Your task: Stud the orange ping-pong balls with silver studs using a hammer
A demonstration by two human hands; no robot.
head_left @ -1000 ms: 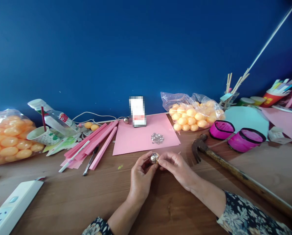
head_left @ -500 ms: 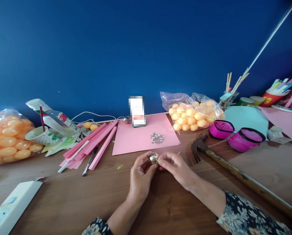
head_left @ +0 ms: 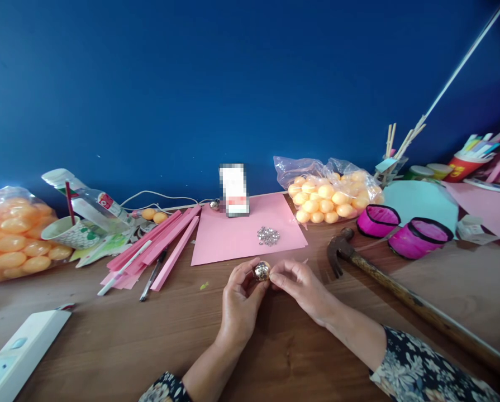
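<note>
Barely any change: shiny silver ball [head_left: 261, 271] stays between both hands over brown wooden table [head_left: 300, 357], so work remains there.
Left hand [head_left: 239, 298] pinches it; right hand [head_left: 296, 279] fingertips at its edge, can't tell if pinching anything.

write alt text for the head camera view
A left hand holds a shiny ball over a wooden table, the right hand at its side. Beyond, silvery bits lie on pink paper; a hammer lies to the right.

1 small, round, shiny metallic ball [head_left: 261, 271], silvery with a golden tint and bright reflections, sits gripped in the fingers of the left hand [head_left: 240, 301], the right hand's [head_left: 300, 285] fingertips at its right side.
</note>
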